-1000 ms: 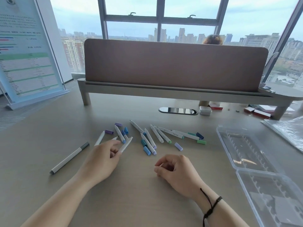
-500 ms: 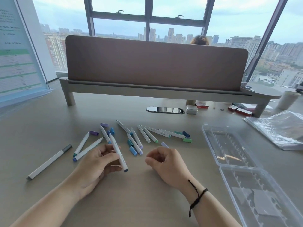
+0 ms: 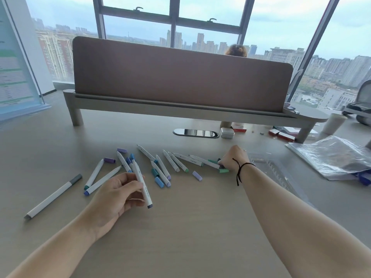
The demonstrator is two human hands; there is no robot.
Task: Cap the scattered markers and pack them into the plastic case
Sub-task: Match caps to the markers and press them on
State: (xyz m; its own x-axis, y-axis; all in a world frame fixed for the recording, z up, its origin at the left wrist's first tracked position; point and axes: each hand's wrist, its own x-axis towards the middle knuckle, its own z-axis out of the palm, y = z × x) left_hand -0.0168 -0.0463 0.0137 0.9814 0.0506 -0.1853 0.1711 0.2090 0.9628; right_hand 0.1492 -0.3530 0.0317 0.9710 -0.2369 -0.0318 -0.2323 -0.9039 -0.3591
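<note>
Left hand holds a white marker in its grip; right hand, curled over a dark cap on the tabletop, grip contents unclear.

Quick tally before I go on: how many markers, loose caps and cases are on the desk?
Markers: 12, one of them in the left hand
Loose caps: 6 plainly seen; more are partly hidden by the right hand
Plastic case: 1
Total: 19 plainly seen
</note>
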